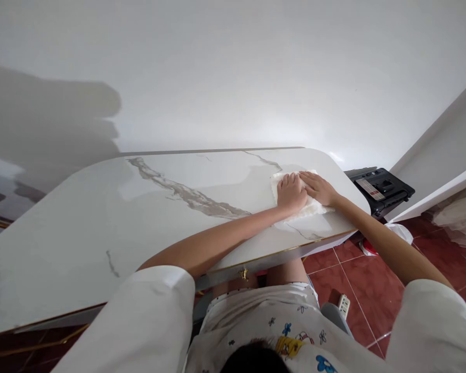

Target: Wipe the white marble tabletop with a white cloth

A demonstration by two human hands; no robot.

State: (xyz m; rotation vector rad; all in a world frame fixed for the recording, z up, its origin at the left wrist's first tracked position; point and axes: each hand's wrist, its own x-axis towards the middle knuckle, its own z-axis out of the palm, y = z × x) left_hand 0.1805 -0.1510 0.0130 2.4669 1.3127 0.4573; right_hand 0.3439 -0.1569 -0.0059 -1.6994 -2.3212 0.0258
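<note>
A white cloth [312, 208] lies flat on the right end of a white marble-patterned table [101, 217]. My left hand [291, 194] presses down on the cloth with its fingers stretched out flat. Right beside it, my right hand [319, 187] also lies flat on the cloth, fingers extended and pointing left. The two hands touch each other and cover most of the cloth.
The table stands against a white wall [233, 67]. A black case [380, 189] sits on the floor past the table's right end. The floor has red tiles [357, 290], with a small white device [344, 305] near my leg and a white panel [442, 191] at the right.
</note>
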